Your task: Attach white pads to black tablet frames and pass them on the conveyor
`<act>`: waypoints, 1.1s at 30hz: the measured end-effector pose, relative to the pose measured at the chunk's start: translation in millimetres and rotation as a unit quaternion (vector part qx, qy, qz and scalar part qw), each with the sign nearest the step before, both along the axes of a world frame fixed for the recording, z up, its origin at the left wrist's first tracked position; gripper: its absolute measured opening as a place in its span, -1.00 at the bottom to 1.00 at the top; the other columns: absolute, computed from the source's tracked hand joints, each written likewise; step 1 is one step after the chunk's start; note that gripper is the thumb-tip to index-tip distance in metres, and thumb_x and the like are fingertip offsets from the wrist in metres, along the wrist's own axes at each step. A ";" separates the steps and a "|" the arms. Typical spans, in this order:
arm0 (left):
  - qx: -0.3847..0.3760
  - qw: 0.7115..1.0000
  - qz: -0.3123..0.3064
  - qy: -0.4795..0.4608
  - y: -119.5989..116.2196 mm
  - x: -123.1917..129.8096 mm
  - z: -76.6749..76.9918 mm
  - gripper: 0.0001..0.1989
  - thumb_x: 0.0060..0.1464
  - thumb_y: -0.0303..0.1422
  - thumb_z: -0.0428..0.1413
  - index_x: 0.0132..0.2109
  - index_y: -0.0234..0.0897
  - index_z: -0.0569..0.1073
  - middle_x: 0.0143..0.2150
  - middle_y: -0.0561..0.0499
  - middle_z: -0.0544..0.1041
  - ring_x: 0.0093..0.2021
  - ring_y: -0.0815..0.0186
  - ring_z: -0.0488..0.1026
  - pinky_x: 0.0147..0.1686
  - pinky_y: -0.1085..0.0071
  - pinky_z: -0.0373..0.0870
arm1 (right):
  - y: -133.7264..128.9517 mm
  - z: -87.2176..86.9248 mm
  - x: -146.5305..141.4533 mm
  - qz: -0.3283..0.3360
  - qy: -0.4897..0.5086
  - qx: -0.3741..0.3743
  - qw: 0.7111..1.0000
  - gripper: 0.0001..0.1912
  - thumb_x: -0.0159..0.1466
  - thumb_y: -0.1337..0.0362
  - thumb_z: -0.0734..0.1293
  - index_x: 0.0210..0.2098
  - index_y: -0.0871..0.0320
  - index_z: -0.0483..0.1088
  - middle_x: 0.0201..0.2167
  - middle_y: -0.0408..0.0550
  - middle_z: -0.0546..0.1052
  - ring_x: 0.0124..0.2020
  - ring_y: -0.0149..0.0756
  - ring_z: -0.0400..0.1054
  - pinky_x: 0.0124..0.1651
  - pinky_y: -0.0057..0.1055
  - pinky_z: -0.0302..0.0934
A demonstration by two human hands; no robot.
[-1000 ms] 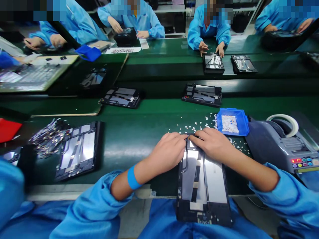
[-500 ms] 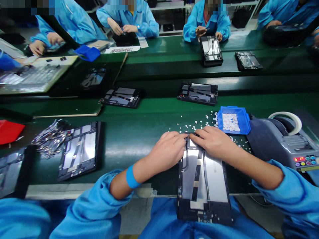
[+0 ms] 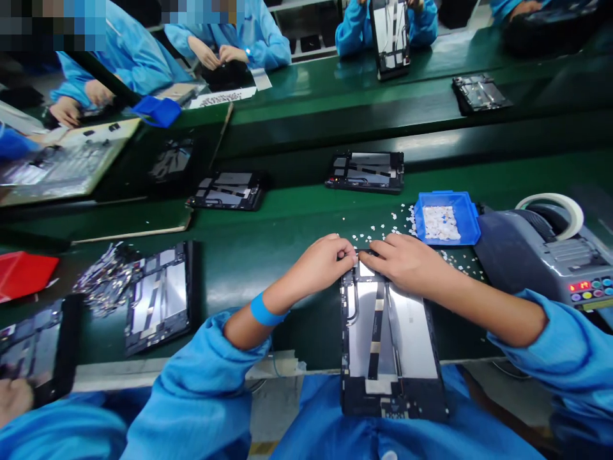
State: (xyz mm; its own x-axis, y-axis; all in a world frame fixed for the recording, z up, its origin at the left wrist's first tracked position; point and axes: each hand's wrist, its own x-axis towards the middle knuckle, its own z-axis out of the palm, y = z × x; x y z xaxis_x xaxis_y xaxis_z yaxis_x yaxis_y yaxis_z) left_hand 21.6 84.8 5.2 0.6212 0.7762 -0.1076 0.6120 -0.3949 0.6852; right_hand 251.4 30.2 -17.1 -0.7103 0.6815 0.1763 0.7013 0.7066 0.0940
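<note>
An opened tablet [image 3: 416, 338] with a silver inside, dark frame and black cable strips lies before me. Its near end overhangs the bench edge at my blue clothing. My left hand [image 3: 328, 259], with a blue band at the wrist, is at the tablet's far left corner. Its thumb and index finger are pinched together, and whatever is between them is too small to make out. My right hand [image 3: 407, 262] rests over the far end of the tablet with its fingers stretched towards the left fingertips. The right thumb is hidden.
A blue tray [image 3: 474, 220] of small white pieces stands behind my right hand, with loose pieces scattered around. At right is a grey tape dispenser [image 3: 541, 255]. Another opened tablet [image 3: 165, 294] lies left beside a heap of strips [image 3: 103, 281]. Co-workers sit opposite; another person's hand [image 3: 14, 399] shows at lower left.
My left hand has turned slightly, its pinch now showing more plainly at the corner. Across the bench a co-worker has raised a tablet upright. A hand has appeared at lower left. The view has shifted.
</note>
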 end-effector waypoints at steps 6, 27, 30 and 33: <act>0.023 0.999 0.012 0.020 -1.8 4.1 -1.6 -0.83 0.25 -0.40 0.09 -0.33 -0.25 0.50 -0.37 0.02 0.46 -0.27 0.23 0.43 -0.28 0.33 0.31 | 0.9 0.6 -1.1 0.003 0.007 0.008 1.000 -0.69 0.43 0.44 0.24 0.09 0.16 0.50 -0.18 0.07 0.52 -0.24 -0.15 0.23 -0.25 -0.24 0.00; -0.168 0.943 0.227 -0.174 -10.2 14.1 -43.3 -0.77 0.03 -0.52 0.18 -0.18 -0.23 0.33 -0.29 0.12 0.31 -0.30 0.38 0.31 -0.29 0.43 0.26 | 0.6 -3.2 1.4 0.010 0.020 0.009 1.000 -0.66 0.43 0.43 0.25 0.15 0.21 0.47 -0.18 0.06 0.53 -0.23 -0.15 0.25 -0.23 -0.24 0.02; -0.185 0.933 0.240 -0.192 -7.3 17.7 -49.2 -0.80 0.05 -0.51 0.15 -0.16 -0.23 0.36 -0.32 0.12 0.32 -0.34 0.39 0.31 -0.35 0.43 0.23 | 0.6 -3.7 1.5 0.015 0.020 0.013 1.000 -0.65 0.41 0.43 0.27 0.15 0.24 0.47 -0.19 0.05 0.54 -0.24 -0.14 0.26 -0.23 -0.24 0.03; -0.141 0.945 0.235 -0.178 -9.3 17.2 -50.5 -0.87 0.11 -0.45 0.17 -0.18 -0.24 0.39 -0.29 0.08 0.38 -0.30 0.36 0.36 -0.29 0.41 0.30 | 0.2 -3.2 1.2 0.012 0.022 0.018 1.000 -0.63 0.41 0.44 0.26 0.17 0.24 0.47 -0.21 0.05 0.55 -0.25 -0.14 0.27 -0.23 -0.23 0.04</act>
